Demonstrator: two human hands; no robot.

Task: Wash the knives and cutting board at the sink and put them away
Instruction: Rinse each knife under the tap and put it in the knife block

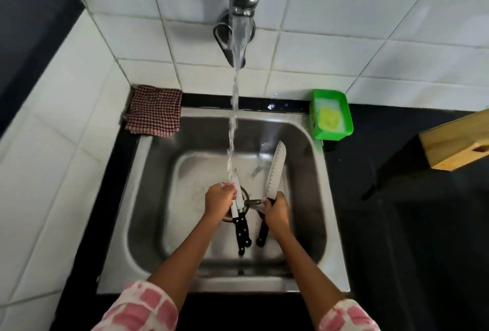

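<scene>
Over the steel sink (312,172) both hands are busy with knives; the left hand (219,199) has its fingers curled round the blades of two small black-handled knives (239,214), gripping them near the bolsters, so that the tips point away toward the tap (242,13) and the handles hang down toward the person; the stream of water (234,119) falls right onto those blades at the fingers. The right hand (276,214) is wrapped round the handle end of a large santoku knife (276,169), whose broad, dimpled blade stands up and away, tilted slightly right, clear of the stream and just beside it; a further black handle (262,235) shows below that hand, though whether it is gripped or lying in the basin I cannot tell.

The relation that matters: the water lies to the left of the big blade, nearer the left hand; rinsing the santoku would, I judge, call for shifting it leftward under the flow, its long axis kept pointing away from the body. The blades look wet and bright, the handles riveted.

The wooden cutting board (455,142) rests on the dark counter, well right of the sink; a green soap tub (332,115) with a yellow sponge sits at the rim's far right corner; a checked cloth (153,111) lies at the far left corner.
</scene>
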